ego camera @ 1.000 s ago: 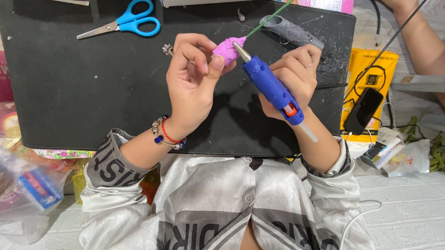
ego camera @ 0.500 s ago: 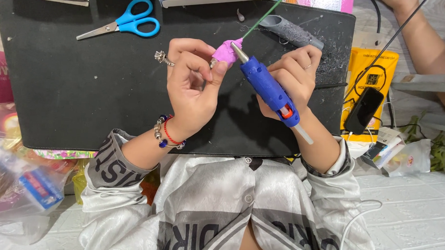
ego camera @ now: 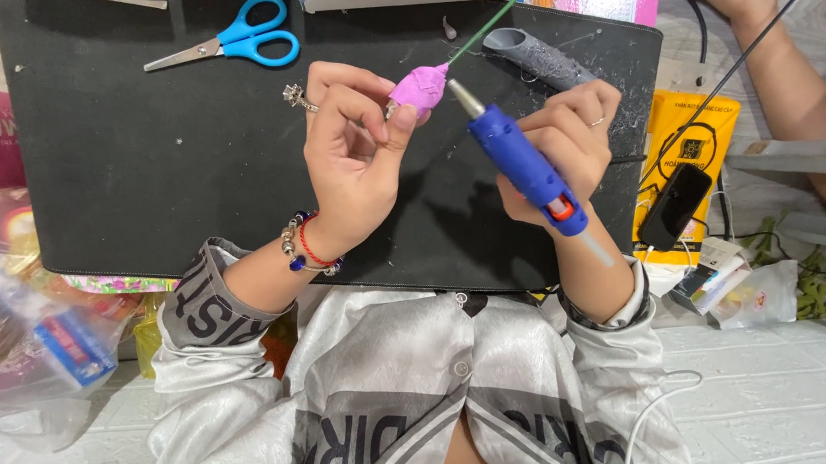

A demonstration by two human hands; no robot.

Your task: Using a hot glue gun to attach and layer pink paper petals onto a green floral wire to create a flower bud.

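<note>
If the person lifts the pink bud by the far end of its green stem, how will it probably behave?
The green stem looks thin and long, so it would likely bend and let the pink bud droop. The bud looks small and soft, probably light but easy to crush. Now the left hand pinches it, which steadies it near the glue gun in the right hand.
</note>
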